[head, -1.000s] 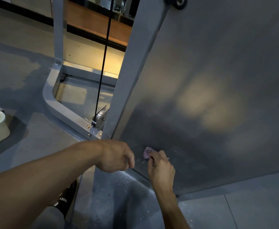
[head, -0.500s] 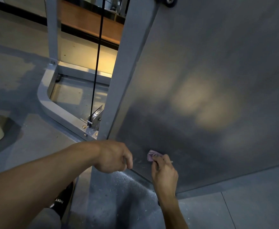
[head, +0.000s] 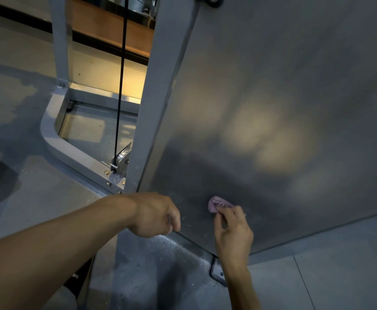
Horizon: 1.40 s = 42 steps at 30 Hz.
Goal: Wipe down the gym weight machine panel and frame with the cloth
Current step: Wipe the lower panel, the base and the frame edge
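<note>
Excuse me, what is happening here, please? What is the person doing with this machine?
A person is cleaning a gym weight machine. The right hand pinches a small bunched pink cloth and presses it against the lower part of the grey metal panel. The left hand, fingers curled, is at the panel's lower left edge, next to the upright frame post. Whether it holds anything cannot be seen. White specks lie on the floor below.

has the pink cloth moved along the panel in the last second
Yes. Judged against the panel's left edge, the cloth in the right hand has slid rightward, away from that edge and the left hand.
</note>
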Available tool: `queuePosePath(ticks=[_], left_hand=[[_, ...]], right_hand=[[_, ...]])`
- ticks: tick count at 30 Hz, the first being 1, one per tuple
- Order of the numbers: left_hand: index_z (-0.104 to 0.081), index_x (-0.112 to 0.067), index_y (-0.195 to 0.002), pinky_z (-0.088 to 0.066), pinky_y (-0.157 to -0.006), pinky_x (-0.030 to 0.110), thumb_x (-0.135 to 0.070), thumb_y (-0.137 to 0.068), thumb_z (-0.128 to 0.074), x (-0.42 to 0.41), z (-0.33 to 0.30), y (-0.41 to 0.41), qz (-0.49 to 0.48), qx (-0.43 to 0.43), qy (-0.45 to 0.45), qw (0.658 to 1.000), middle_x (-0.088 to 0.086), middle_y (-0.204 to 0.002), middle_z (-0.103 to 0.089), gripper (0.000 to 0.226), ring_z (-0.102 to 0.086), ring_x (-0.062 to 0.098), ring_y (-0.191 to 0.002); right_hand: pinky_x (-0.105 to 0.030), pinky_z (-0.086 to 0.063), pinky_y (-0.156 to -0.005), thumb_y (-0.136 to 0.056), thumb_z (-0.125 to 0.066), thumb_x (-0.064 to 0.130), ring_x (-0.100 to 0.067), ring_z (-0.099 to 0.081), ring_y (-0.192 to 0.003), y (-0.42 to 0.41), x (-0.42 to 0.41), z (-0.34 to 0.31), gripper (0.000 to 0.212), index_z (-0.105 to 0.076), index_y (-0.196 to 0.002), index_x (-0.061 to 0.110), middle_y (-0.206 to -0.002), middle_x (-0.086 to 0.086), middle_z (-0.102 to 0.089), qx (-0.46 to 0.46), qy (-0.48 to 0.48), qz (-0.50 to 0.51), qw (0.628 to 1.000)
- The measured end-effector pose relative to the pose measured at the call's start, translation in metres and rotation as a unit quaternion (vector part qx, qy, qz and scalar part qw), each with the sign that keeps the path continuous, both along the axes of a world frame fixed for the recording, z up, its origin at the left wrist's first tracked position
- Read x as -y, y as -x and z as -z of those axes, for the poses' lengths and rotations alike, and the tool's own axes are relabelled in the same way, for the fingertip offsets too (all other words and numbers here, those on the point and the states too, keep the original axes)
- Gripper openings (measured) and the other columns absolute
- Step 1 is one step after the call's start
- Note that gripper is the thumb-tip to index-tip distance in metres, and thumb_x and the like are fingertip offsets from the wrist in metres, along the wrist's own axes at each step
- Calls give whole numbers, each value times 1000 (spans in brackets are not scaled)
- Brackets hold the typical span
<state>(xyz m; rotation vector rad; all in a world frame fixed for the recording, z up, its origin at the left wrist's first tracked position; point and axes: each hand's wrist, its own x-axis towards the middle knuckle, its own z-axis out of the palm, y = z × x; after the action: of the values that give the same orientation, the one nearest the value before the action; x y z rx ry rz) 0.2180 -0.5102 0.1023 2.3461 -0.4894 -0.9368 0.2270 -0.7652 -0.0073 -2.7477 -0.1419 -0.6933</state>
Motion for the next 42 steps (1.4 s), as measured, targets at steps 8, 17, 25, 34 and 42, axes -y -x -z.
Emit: queuePosePath(ticks=[8,17,25,34,42], left_hand=[[-68,-35,-126,-40,-83,14,-29,-104,-55,8,-1,-2,5,3,-5,1000,-13,-123,-69,27,-58,2,-99],[-68,-35,-125,-41,-84,16,-30,-103,-55,15,1,-5,14,5,-12,1000,-13,-122,-69,26,-60,3,-99],[-69,-37,-124,-42,-87,16,-28,-102,-55,22,2,-6,20,10,-17,1000,-14,-120,-69,27,-60,2,-99],[-69,-37,-125,-43,-89,15,-28,-103,-54,30,2,-6,33,18,-21,999,-15,-117,-69,28,-60,1,-100],[-70,-38,-123,-42,-86,14,-29,-103,-55,37,3,-7,30,14,-23,999,-16,-112,-69,27,-60,1,-98]], right_hand=[[-36,-50,-45,-78,-83,3,-24,-61,-54,8,3,12,23,-76,-92,19,-90,0,-64,-35,-26,11,999],[-36,-53,-50,-78,-83,0,-25,-62,-59,5,13,-19,23,-78,-94,16,-87,-1,-65,66,-61,30,996],[-36,-51,-46,-79,-81,4,-22,-60,-55,12,22,34,22,-76,-92,21,-91,3,-62,-73,-17,4,997],[-32,-54,-59,-84,-78,3,-19,-64,-69,18,35,-41,22,-79,-101,17,-95,2,-67,97,-104,53,988],[-37,-51,-49,-82,-79,3,-23,-60,-59,18,43,29,18,-75,-89,19,-90,2,-60,-71,-37,40,996]])
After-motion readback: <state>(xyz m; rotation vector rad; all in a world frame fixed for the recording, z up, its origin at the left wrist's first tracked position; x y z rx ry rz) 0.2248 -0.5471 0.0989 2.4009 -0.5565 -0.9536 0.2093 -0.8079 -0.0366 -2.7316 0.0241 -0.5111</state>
